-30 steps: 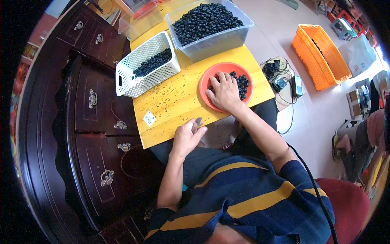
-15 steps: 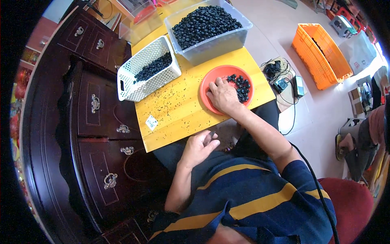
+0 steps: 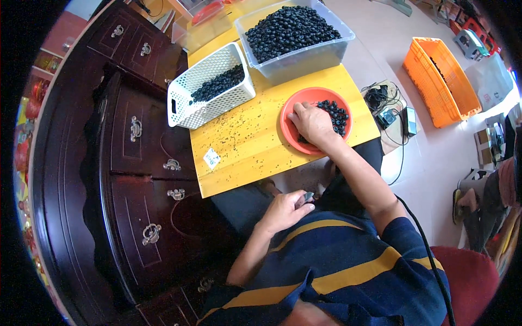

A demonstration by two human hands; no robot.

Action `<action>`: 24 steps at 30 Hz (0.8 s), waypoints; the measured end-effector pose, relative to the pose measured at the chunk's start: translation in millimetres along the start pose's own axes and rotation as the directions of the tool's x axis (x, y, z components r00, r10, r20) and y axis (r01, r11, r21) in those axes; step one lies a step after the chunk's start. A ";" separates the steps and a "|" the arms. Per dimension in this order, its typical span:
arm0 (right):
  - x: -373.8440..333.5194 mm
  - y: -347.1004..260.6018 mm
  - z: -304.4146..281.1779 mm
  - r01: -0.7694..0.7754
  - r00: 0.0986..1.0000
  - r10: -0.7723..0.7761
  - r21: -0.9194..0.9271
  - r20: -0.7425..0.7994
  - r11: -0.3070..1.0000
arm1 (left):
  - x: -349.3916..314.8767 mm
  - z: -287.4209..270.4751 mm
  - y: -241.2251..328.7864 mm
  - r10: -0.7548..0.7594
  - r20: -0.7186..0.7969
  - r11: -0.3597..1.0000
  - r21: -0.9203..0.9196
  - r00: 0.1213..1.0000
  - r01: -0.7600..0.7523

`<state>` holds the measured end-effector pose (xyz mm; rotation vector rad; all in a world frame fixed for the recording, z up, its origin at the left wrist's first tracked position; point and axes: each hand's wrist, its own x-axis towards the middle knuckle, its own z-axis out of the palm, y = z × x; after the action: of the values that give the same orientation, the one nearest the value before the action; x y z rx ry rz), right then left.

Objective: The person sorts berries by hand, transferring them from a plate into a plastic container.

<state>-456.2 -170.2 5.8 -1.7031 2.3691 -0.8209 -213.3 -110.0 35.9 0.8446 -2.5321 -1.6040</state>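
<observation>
My right hand (image 3: 315,126) reaches down into a shallow red bowl (image 3: 286,136), its fingers bent and drawn together. What is under the fingertips is hidden. Small black round parts (image 3: 338,115) with pale centres lie in the bowl beside that hand. Below the table's near edge, over my lap, my left hand (image 3: 284,213) is closed with the thumb against the fingers. Out of its grip sticks a small dark grey piece (image 3: 308,196), too small to name.
On the yellow table (image 3: 244,163), dark crumbs surround a white paper square (image 3: 211,158). A white basket (image 3: 217,111) and a clear tub (image 3: 304,68), both with black parts, stand farther back. Dark drawers (image 3: 136,152) flank the left; an orange crate (image 3: 435,92) and cables (image 3: 380,95) lie right.
My left hand has moved right and turned, with the grey piece now showing past the thumb. My right hand stays in the bowl, its fingers more bunched. The whole view has shifted slightly.
</observation>
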 end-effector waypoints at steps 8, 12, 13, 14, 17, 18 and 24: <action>5.4 1.1 -11.1 0.005 0.996 0.017 0.235 -0.092 0.972 | -12.5 7.0 -21.3 -0.073 0.034 0.997 -0.028 0.997 0.074; 6.5 3.2 -14.4 0.004 0.981 0.105 0.562 -0.161 0.827 | -18.0 11.1 -26.7 -0.098 0.012 0.991 -0.092 0.995 0.098; 5.7 4.7 -20.6 -0.185 0.969 0.239 0.839 0.068 0.512 | -18.0 10.7 -28.0 -0.100 0.024 0.990 -0.102 0.995 0.102; 4.3 3.0 -28.9 -0.362 0.908 0.262 0.927 0.327 0.097 | -18.6 11.0 -29.0 -0.103 0.036 0.988 -0.113 0.994 0.106; -5.1 8.6 -26.6 -0.421 0.822 0.087 0.705 0.562 -0.571 | -19.3 13.4 -32.0 -0.080 0.019 0.992 -0.095 0.997 0.082; -8.6 13.1 -21.8 -0.400 0.785 -0.085 0.397 0.614 -0.826 | -18.5 13.7 -31.3 -0.078 0.022 0.992 -0.095 0.997 0.079; -31.9 5.9 -10.4 -0.322 0.755 -0.163 0.143 0.636 -0.936 | -15.4 14.6 -27.1 -0.102 0.029 0.991 -0.088 0.994 0.104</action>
<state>-453.6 -136.2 4.8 0.4445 0.0434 -1.4750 -193.0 -99.6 10.1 0.9668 -2.4488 -1.7532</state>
